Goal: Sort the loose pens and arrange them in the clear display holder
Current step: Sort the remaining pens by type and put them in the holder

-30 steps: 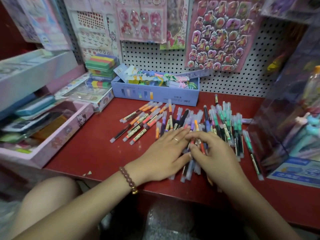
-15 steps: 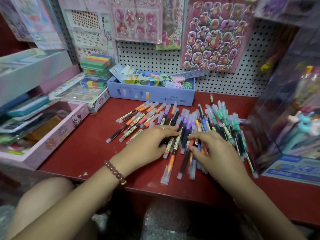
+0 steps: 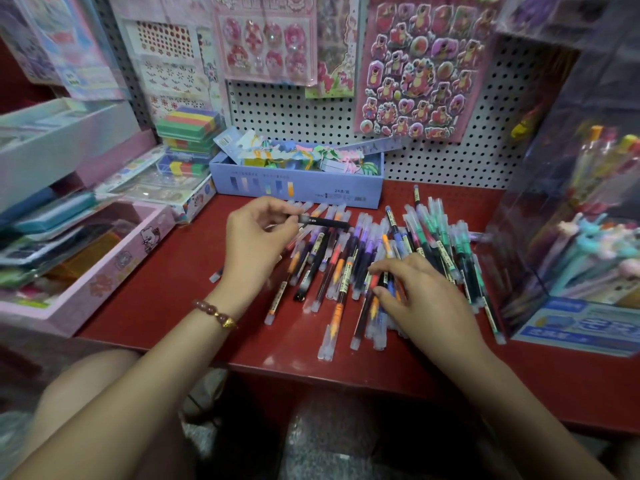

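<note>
Now that the left hand has pinched a black pen up from the loose pens, sorting is underway, though whether the right hand grips anything I cannot tell.

Clear display holder at 3 o'clock blurred, cut by right edge; loose pens partly hidden under right hand, grip there unclear; pen label print too small to read.

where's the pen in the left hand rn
Head view, centre-left: the black pen is pinched by the left hand above the loose pens, in front of the blue box.
</note>
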`<state>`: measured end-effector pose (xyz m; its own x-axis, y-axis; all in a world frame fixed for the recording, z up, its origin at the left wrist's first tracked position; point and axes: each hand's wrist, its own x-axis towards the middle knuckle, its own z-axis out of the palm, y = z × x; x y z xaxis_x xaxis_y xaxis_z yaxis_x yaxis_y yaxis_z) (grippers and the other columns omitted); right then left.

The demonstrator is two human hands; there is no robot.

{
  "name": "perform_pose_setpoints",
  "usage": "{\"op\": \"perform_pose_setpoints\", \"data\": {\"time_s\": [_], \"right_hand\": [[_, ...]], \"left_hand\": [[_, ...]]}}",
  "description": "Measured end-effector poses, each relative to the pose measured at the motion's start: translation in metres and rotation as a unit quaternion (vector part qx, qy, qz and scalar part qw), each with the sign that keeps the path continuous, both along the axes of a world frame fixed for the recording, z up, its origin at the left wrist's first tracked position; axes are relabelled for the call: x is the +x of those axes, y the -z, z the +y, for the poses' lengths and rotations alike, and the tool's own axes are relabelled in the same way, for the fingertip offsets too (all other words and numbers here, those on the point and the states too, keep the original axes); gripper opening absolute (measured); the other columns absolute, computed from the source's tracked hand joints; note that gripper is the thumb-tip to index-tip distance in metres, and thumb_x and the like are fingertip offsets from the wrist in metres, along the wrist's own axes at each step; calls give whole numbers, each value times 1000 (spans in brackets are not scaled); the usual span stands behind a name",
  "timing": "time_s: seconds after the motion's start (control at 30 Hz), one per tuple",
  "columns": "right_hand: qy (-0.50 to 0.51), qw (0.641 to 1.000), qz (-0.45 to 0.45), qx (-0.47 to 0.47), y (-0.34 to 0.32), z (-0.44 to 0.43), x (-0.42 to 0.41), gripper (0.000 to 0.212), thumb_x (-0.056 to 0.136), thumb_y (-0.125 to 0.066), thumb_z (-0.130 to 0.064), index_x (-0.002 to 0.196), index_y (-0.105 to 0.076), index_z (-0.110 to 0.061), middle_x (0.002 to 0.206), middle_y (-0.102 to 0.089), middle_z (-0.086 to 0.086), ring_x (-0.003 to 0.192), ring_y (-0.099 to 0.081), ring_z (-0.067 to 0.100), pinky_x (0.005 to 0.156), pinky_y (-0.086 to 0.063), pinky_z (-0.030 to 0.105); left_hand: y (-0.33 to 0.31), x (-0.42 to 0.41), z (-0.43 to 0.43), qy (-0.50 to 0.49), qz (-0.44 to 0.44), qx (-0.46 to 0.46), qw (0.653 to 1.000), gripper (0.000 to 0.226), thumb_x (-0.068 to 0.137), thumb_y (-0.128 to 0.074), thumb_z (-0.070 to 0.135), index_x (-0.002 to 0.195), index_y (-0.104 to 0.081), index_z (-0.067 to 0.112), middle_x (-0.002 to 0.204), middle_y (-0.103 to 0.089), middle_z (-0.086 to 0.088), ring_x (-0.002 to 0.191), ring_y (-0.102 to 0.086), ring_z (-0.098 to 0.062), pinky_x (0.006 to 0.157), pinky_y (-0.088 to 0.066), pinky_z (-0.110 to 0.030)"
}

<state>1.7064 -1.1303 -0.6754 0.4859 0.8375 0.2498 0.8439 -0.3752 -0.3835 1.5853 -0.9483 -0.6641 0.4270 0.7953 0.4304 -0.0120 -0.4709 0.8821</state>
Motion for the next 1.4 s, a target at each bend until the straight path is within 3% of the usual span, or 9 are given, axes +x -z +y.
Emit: {"op": "perform_pose_setpoints", "data": {"time_s": [0.23,0.4,0.6,0.67,0.77,0.97,1.13,1.27,1.4], "right_hand": [[-31,988,-6,154,-14,-6,-3,59,96,-50,-28,144,-19,-41,95,-48,-26,55,-53,1,49,-42,16],[-15,939,-15,343,-44,-20,0,24,91,-46,-44,112,-46,-34,66,-50,-21,59,-52,4,50,-38,19],[76,829,-98,545,-81,-60,21,25,98,-39,-20,108,-61,-14,85,-45,8,84,-43,-8,76,-34,9],[102,781,-69,613,-89,-72,32,20,101,-35,-28,106,-54,-31,82,-48,-2,75,-53,8,71,-42,23],[138,740,-93,652,-94,-88,56,17,101,-33,-12,98,-44,-25,89,-49,-19,81,-52,-7,76,-39,13],[188,827,-58,526,-89,-108,102,12,98,-42,-20,94,-53,-24,86,-56,-5,85,-52,14,75,-40,28],[212,942,-71,252,-90,-110,116,19,92,-53,-41,95,-65,-27,81,-56,-3,82,-50,16,65,-32,29],[193,955,-44,220,-95,-113,116,27,85,-60,-48,98,-71,-25,88,-67,-9,97,-53,14,82,-43,33],[160,917,0,365,-98,-122,111,22,89,-59,-37,109,-58,-29,81,-57,-15,86,-52,10,74,-41,28]], "left_hand": [[-25,-4,-23,20,-138,44,989,18,92,-54,2,91,-58,20,89,-65,-3,84,-64,-18,82,-51,-30],[-50,8,-62,122,-189,72,972,28,101,-31,4,94,-52,21,71,-45,9,59,-47,-8,59,-47,-21],[-80,56,-111,260,-170,83,947,20,99,-32,17,97,-49,27,74,-43,11,57,-33,-5,51,-31,-19],[-87,74,-128,291,-154,105,938,16,98,-36,17,103,-47,27,85,-49,10,60,-38,-2,57,-34,-17],[-90,97,-151,315,-126,112,934,17,95,-40,14,107,-46,25,94,-52,10,72,-48,5,68,-38,-17],[-89,119,-177,343,-146,59,926,18,92,-37,7,108,-45,8,89,-56,-3,65,-49,6,66,-38,-15],[-99,120,-172,310,-200,4,930,19,98,-34,4,100,-50,15,78,-55,1,55,-40,1,53,-35,-13],[-101,121,-176,301,-209,-24,930,23,100,-32,1,97,-50,15,78,-52,3,57,-38,-4,52,-35,-16],[-109,124,-186,298,-234,2,926,22,100,-33,0,97,-50,13,80,-52,0,63,-45,-6,59,-40,-18]]}}
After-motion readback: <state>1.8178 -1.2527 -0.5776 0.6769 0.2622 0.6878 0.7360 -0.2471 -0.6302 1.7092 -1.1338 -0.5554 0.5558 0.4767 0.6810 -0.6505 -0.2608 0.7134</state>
